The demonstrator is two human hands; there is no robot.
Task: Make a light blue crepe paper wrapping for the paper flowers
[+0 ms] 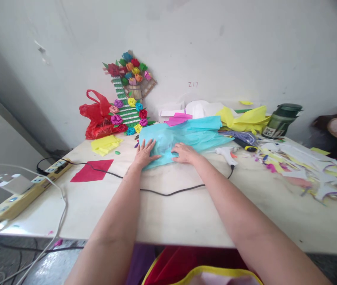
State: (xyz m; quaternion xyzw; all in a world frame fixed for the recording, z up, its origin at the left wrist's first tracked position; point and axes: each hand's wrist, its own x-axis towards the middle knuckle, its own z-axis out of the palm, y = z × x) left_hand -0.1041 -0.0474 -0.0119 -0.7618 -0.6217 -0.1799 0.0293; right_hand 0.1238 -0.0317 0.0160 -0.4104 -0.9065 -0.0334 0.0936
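I've got the blue tissue (186, 136) lying crumpled toward the far side of the bench (186, 213), and both my hands are pressed flat on its near edge. Left hand (145, 153) sits on the near left corner, fingers spread and released, palm down, pinning rather than gripping; right hand (185, 152) is just beside it, also flat with fingers loose on the sheet. This stuff reads as very light, thin and soft, easy to tear and quick to slide on the smooth top, so I judge it wants a gentle pinch at an edge or corner, not a fistful. A black cord (168, 193) loops across the bench between me and the sheet. A white glue gun (227, 154) lies near my right hand. Pink paper (178, 118) and yellow paper (247, 118) sit behind the tissue, a red square (92, 171) and a power strip (28, 190) off to the left, a flower frame (128, 95) against the wall, scraps (305, 166) to the right.
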